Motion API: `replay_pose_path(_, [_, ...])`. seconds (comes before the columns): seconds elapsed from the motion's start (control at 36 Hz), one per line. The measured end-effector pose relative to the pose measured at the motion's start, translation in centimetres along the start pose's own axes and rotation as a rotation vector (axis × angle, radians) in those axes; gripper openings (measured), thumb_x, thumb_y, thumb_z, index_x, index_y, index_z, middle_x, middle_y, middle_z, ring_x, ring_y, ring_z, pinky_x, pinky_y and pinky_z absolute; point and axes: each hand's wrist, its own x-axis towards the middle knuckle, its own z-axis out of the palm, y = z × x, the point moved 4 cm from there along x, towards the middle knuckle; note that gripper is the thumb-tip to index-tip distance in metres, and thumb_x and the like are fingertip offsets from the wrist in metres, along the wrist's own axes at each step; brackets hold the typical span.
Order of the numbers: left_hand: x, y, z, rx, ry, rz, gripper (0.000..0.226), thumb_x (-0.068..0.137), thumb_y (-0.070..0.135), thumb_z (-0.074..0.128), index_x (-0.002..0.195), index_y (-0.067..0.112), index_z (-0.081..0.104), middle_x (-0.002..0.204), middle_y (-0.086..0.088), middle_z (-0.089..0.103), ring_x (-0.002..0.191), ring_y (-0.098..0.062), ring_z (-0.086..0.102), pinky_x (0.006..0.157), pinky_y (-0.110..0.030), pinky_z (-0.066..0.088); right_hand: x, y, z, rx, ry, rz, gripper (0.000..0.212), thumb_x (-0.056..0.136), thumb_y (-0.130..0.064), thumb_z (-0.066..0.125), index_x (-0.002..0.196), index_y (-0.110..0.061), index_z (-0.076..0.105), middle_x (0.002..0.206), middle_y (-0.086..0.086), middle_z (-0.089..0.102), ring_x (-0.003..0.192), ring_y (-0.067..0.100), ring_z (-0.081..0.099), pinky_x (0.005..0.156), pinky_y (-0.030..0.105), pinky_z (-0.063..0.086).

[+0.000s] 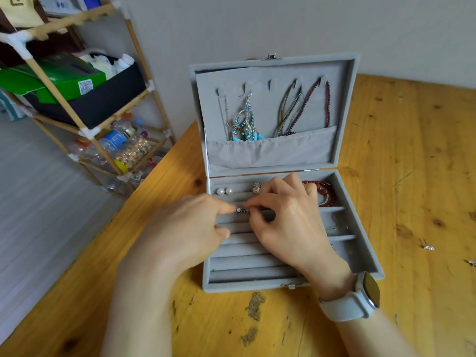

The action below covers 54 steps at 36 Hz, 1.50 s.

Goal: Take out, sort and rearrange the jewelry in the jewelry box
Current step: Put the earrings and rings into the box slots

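An open grey velvet jewelry box [360, 217] stands on the wooden table. Its lid holds blue dangling earrings [246, 122], thin cord necklaces [289, 109] and a dark red bead necklace [327, 104]. Two pearl studs [224, 191] and a silver ring [256, 188] sit in the top ring rolls. Red bead bracelets [328, 191] lie in the back right compartment. Both hands meet over the ring rolls. My right hand [286, 220] pinches a small pair of silver earrings [241, 210]. My left hand [195, 228] touches them with its forefinger tip, the other fingers curled.
Small silver pieces [427, 247] lie on the table [412, 150] to the right of the box, more at the right edge [470, 262]. A bamboo shelf [85, 99] with boxes and bottles stands at the left by the wall.
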Motion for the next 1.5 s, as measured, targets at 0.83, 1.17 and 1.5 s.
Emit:
replay_pose_path(0.83, [-1.0, 18.4, 6.6, -0.144, 0.207, 0.555, 0.031, 0.092, 0.035, 0.050, 0.120, 0.025, 0.059, 0.117, 0.010, 0.053, 0.103, -0.011, 0.051, 0.095, -0.029, 0.037, -9.1, 12.2, -15.4, 0.061, 0.140, 0.347, 0.023, 0.081, -0.018, 0.049, 0.090, -0.017, 0.070, 0.083, -0.004, 0.065, 0.078, 0.011, 0.054, 0.075, 0.029, 0.042])
replay_pose_path(1.17, [2.4, 30.0, 13.1, -0.037, 0.020, 0.617, 0.033, 0.094, 0.025, 0.049, 0.127, 0.022, 0.054, 0.125, 0.004, 0.052, 0.112, -0.017, 0.052, 0.091, -0.031, 0.043, -13.4, 23.1, -20.2, -0.335, 0.165, 0.707, 0.020, 0.089, -0.023, 0.055, 0.105, -0.020, 0.066, 0.104, 0.006, 0.062, 0.101, 0.030, 0.044, 0.075, 0.036, 0.026])
replay_pose_path(1.5, [5.7, 32.3, 14.4, -0.124, 0.062, 0.602, 0.017, 0.090, 0.024, 0.058, 0.103, 0.026, 0.068, 0.104, 0.009, 0.056, 0.086, -0.010, 0.054, 0.076, -0.031, 0.050, -12.5, 23.4, -20.1, -0.364, 0.161, 0.632, 0.008, 0.080, -0.024, 0.066, 0.085, -0.027, 0.070, 0.090, 0.000, 0.060, 0.091, 0.028, 0.045, 0.068, 0.032, 0.014])
